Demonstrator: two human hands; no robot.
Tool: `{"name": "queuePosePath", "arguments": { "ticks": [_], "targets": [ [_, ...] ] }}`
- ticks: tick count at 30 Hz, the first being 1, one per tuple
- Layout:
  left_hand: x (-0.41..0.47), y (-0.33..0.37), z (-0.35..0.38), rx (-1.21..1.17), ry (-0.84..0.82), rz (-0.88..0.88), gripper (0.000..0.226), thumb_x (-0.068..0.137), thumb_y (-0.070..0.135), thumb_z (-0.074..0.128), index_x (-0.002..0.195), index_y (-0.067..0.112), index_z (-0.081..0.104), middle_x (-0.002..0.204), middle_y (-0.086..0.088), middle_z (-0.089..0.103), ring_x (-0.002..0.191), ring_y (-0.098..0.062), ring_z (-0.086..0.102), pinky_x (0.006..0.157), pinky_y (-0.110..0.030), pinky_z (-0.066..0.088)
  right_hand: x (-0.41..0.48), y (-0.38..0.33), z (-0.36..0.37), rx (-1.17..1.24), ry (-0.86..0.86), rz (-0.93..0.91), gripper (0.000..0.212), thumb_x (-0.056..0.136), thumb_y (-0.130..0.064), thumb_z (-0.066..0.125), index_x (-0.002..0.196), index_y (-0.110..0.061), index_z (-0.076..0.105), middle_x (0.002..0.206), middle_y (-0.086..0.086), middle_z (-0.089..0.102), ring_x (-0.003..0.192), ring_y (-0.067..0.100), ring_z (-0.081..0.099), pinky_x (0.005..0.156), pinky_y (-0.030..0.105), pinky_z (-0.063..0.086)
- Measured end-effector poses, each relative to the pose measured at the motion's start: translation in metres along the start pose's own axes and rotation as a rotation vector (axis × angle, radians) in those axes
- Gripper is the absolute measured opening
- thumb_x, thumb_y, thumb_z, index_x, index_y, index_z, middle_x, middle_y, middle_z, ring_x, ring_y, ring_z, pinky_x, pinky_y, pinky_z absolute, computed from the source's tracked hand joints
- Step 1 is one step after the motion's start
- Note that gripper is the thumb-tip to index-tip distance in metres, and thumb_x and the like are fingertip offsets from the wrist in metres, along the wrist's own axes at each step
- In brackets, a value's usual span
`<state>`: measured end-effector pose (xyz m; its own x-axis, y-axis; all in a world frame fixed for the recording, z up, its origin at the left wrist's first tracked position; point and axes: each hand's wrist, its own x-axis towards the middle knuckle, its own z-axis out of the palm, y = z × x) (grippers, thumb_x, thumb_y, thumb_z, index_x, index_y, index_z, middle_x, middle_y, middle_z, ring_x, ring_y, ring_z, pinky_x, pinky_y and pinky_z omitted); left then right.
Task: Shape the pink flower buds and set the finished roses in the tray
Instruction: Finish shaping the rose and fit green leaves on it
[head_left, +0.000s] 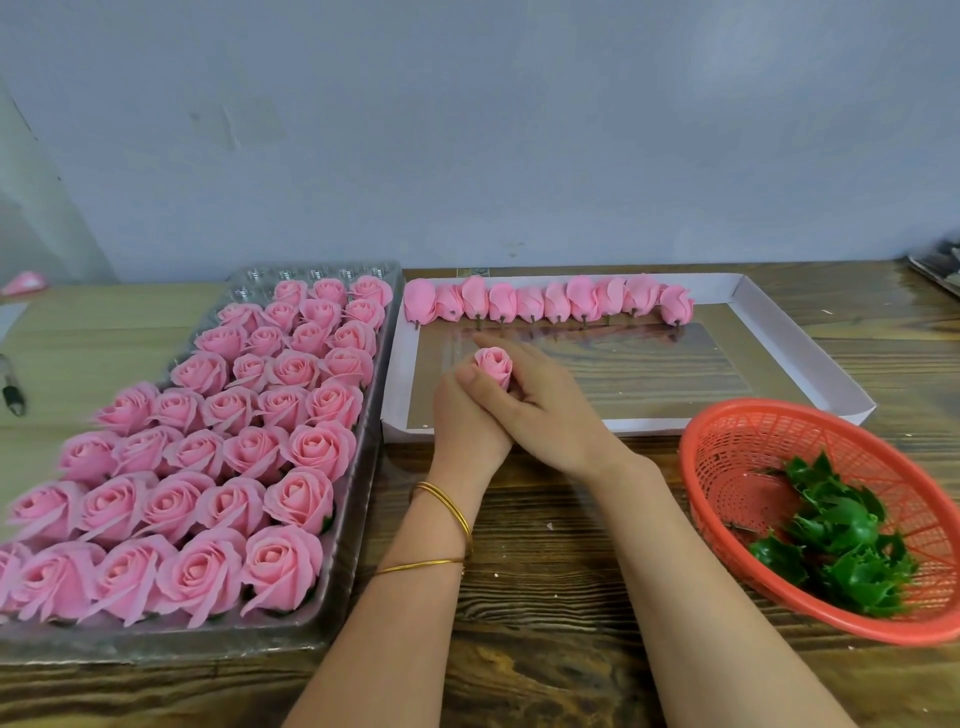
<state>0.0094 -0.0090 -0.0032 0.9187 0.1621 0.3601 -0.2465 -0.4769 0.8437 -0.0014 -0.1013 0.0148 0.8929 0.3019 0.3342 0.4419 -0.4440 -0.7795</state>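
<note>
**Inspector:** Dozens of finished roses (234, 447) fill the clear tray (208, 642) on the left. Only its far cells (311, 274) are vacant. What is in hand?

**Onlooker:** One pink bud (494, 365), upright, just right of the tray, over the left part of the white box (639, 425). The left hand (467, 431) is curled round its base. The right hand (550, 415) lies over the left, fingers closed on the same bud. Only the bud's top shows above them.

**Inspector:** Recommendation?

**Onlooker:** Light pressure. Pinch the base with the left hand and ease the outer petals outward with the right, evenly all round, to match the open form in the tray. The petals look soft, so a hard squeeze would likely crease them.

**Inspector:** Further right?

**Onlooker:** A row of unshaped buds (545, 301) lies along the box's far wall. At near right is a red basket (727, 457) of green calyxes (841, 540).
</note>
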Motion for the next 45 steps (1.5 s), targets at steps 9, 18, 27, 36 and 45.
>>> {"name": "queuePosePath", "arguments": {
  "ticks": [9,18,27,36,45],
  "targets": [
    [-0.003,0.010,-0.004,-0.138,-0.147,-0.006,0.037,0.082,0.006,0.071,0.070,0.037,0.053,0.061,0.015,0.060,0.069,0.011,0.059,0.059,-0.002,0.041,-0.001,0.000,-0.019,0.411,-0.080,0.175,0.036,0.086,-0.047,0.061,0.114,-0.026,0.067,0.110,-0.006,0.071,0.108,0.009,0.064,0.097,0.031,0.049],
    [-0.013,0.013,-0.013,-0.416,-0.647,-0.117,0.023,0.067,-0.014,0.067,0.062,0.001,0.050,0.050,0.000,0.048,0.053,-0.016,0.049,0.055,-0.023,0.040,0.003,-0.007,-0.023,0.680,0.086,0.152,0.039,0.087,-0.045,0.057,0.077,-0.014,0.079,0.092,0.011,0.076,0.097,0.022,0.071,0.092,0.029,0.050],
    [-0.011,0.009,-0.014,-0.656,-0.739,-0.280,0.027,0.072,-0.029,0.055,0.070,-0.001,0.055,0.049,-0.002,0.046,0.049,-0.010,0.052,0.042,-0.014,0.035,-0.001,-0.012,-0.025,0.758,-0.168,0.115,0.028,0.083,-0.037,0.066,0.081,-0.012,0.080,0.096,0.012,0.076,0.099,0.021,0.071,0.086,0.024,0.051],
    [-0.012,0.016,-0.019,-0.768,-0.702,-0.312,0.036,0.066,-0.023,0.062,0.081,0.009,0.055,0.069,-0.004,0.057,0.070,-0.014,0.063,0.052,-0.020,0.045,-0.002,-0.007,-0.026,0.703,-0.228,0.079,0.017,0.082,-0.012,0.070,0.095,-0.018,0.079,0.107,0.005,0.075,0.109,0.019,0.067,0.089,0.026,0.052],
    [-0.013,0.012,-0.015,-0.684,-0.551,-0.235,0.029,0.063,-0.008,0.062,0.079,0.015,0.060,0.078,-0.001,0.060,0.081,-0.002,0.066,0.070,-0.028,0.050,-0.002,-0.002,-0.024,0.677,-0.312,0.145,0.027,0.087,-0.021,0.066,0.112,-0.029,0.072,0.112,-0.003,0.072,0.108,0.010,0.066,0.087,0.020,0.051]
  ]
}}
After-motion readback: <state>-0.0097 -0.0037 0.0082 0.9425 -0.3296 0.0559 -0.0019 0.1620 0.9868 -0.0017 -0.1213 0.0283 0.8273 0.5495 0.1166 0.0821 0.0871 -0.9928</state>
